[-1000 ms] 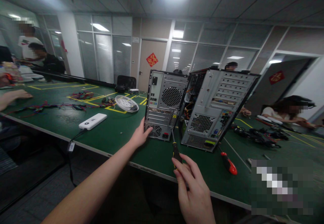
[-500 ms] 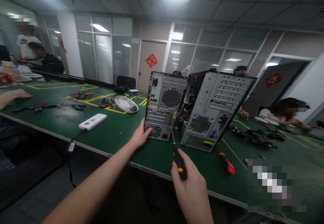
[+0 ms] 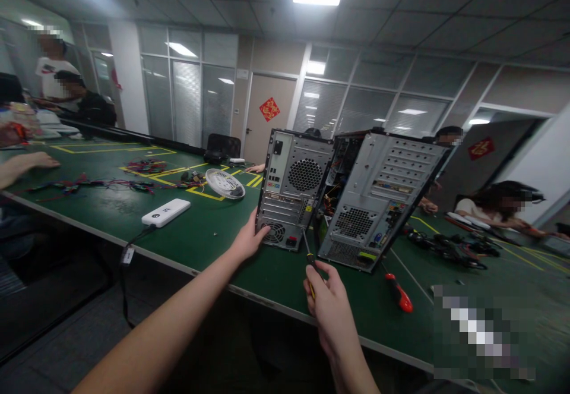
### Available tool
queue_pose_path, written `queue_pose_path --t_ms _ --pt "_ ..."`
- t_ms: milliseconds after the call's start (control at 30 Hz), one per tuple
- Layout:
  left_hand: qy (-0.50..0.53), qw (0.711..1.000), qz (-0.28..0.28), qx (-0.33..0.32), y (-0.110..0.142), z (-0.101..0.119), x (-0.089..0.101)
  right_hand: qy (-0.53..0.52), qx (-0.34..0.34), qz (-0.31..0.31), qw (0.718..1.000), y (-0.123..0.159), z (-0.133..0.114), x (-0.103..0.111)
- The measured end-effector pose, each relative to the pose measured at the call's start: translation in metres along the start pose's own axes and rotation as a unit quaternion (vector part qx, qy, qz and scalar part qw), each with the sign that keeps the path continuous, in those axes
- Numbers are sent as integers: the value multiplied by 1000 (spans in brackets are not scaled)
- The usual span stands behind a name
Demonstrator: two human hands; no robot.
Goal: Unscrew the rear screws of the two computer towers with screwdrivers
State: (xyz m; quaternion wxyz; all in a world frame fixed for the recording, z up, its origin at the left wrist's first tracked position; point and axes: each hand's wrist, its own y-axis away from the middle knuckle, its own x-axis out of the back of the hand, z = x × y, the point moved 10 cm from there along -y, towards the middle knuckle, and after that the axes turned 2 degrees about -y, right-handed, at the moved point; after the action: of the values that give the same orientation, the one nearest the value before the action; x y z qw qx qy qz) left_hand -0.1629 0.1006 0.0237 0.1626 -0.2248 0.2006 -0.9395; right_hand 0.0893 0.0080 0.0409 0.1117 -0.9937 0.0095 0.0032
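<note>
A desktop computer case [image 3: 291,195] stands upright on the green table, its back panel facing me. My left hand [image 3: 247,236] grips its lower left edge, thumb on the panel beside the fan grille and the other fingers hidden along the side. In my right hand [image 3: 327,287] is a screwdriver [image 3: 310,257] with a black and yellow handle, mostly covered by my fingers. Its shaft points up to the case's lower right edge; whether the tip sits in a screw I cannot tell. A second, larger computer case [image 3: 356,221] leans close on the right, its side open.
A red-handled screwdriver [image 3: 399,293] lies right of the cases, near a heap of black cables [image 3: 449,248]. Leftward are a white power bank [image 3: 167,211] with a cable, a white round dish [image 3: 225,183] and tangled wires [image 3: 89,185]. Several people are around the table.
My right hand has closed further round the screwdriver handle, hiding its yellow end. My left hand keeps its place on the case. Another person's hand now shows behind the case.
</note>
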Motion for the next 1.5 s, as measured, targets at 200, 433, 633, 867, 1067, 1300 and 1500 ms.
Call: queue_pose_path --t_ms 200,433,633,867,1067,1300,1500 --pt "-1 1000 5 -5 0 1 1 -43 -111 -38 992 1 17 -12" --pt "-3 1000 -2 0 0 0 1 -104 -135 -39 985 4 19 -15" --pt "-14 1000 0 8 0 -2 1 -166 -134 -33 976 4 24 -19" --pt "-17 1000 1 0 0 1 2 -223 -134 -34 965 7 24 -25" --pt "-15 1000 0 -1 0 1 2 -258 -149 -39 954 8 23 -28" --pt "-19 1000 3 4 0 0 3 -290 -163 -39 942 9 24 -26" --pt "-14 1000 4 -2 0 0 2 -328 -188 -44 925 13 25 -23"
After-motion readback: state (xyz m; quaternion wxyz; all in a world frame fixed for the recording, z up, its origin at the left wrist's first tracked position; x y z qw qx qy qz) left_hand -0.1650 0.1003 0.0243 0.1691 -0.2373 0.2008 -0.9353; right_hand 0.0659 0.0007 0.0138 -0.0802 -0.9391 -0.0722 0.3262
